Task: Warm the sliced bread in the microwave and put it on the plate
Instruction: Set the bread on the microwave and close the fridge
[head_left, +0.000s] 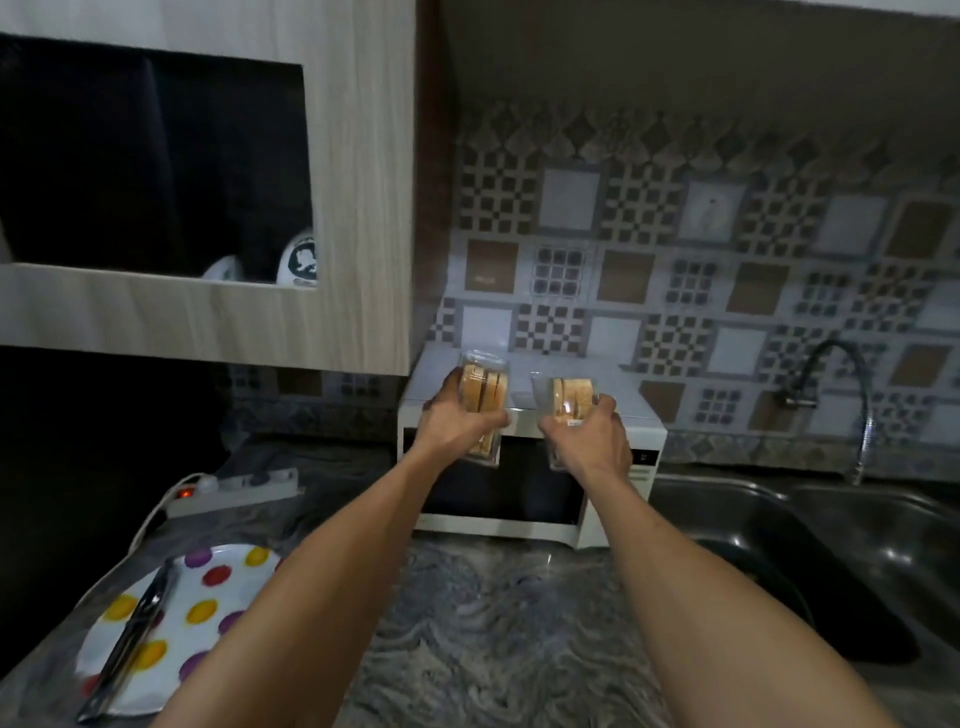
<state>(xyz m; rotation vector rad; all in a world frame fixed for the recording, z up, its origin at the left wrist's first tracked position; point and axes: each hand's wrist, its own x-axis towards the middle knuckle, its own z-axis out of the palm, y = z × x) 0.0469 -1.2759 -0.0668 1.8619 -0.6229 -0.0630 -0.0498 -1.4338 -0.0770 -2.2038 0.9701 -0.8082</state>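
Two clear packs of sliced bread are held up in front of the white microwave (524, 514). My left hand (457, 421) grips the left bread pack (485, 387), and my right hand (592, 436) grips the right bread pack (569, 397). Both packs are just above the microwave's closed dark door, near its top edge. A white plate with coloured dots (208, 597) lies on the counter at the lower left, with metal tongs (130, 644) resting across it.
A power strip (234, 491) with a lit red switch lies left of the microwave. A steel sink (831, 551) with a curved tap (852, 395) is on the right. A wooden wall cabinet (358, 208) overhangs the upper left. Marbled counter (493, 623) stretches in front.
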